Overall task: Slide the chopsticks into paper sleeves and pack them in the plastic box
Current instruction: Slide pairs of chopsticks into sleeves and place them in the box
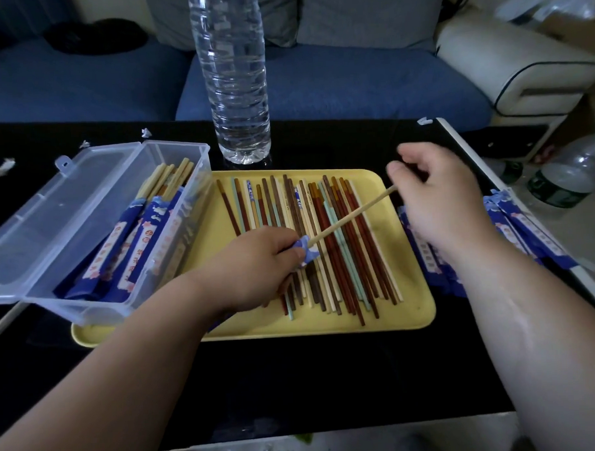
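Over the yellow tray point(407, 309), the left hand point(257, 260) pinches a paper sleeve point(307, 250) steady while the right hand point(436, 186) pinches a chopstick point(353, 215), feeding it in.

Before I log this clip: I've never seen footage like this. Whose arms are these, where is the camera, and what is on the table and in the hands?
There is no machine here. One wide camera sits on a person's head, looking forward and down, so the two bare arms are that person's own.

On the black table lies a yellow tray covered with loose chopsticks in brown, red, cream and pale green. To its left stands a clear plastic box, lid open, already holding chopsticks in blue paper sleeves. More blue sleeves lie to the right of the tray. A water bottle stands behind it.

The left hand grips a blue sleeve. The right hand pinches a pale chopstick in its fingers, its other end at the sleeve's mouth.
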